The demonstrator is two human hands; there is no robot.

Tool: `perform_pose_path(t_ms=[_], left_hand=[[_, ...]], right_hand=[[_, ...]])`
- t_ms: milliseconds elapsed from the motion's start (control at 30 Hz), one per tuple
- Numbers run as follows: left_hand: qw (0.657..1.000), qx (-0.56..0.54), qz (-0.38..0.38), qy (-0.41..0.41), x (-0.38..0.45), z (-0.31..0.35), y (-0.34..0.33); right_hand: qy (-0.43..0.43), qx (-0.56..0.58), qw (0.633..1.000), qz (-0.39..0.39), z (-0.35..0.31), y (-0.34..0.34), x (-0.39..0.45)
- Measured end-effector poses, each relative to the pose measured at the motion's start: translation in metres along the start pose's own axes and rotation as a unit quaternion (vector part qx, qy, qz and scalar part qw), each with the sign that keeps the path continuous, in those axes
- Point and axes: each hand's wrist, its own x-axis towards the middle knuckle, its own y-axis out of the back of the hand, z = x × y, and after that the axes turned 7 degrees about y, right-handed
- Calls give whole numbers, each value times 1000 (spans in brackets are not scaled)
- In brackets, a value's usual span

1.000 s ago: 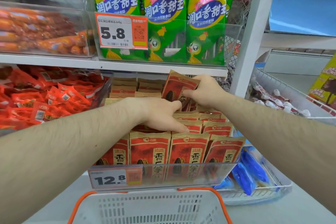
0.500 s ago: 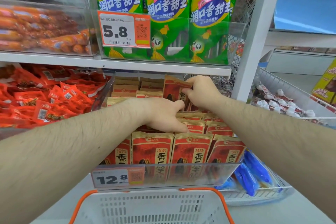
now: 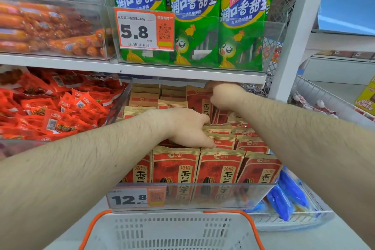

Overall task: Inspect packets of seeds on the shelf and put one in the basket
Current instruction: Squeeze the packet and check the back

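Both hands in the seed bin. Right hand [image 3: 224,95] curled, pinching a raised seed packet [image 3: 199,100] at the back, under the shelf [image 3: 129,68]. Left hand [image 3: 187,128] flat, straight fingers [image 3: 207,142] pressing the front packet rows [image 3: 219,165]. Basket [image 3: 170,231] sits below.

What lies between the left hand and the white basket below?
In the head view, front-row seed packets and the clear bin front with its 12.8 price tag.
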Motion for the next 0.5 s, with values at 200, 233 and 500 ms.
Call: perform_pose_path(t_ms=[200,233,500], left_hand=[[1000,-13,2,-3,0,0,-1],[1000,-14,2,-3,0,0,-1],[1000,-12,11,-4,1,0,-2]], right_hand=[[-10,36,999,-9,9,-4,3],[-17,47,999,-1,11,-5,3],[-21,33,999,33,5,-12,5]])
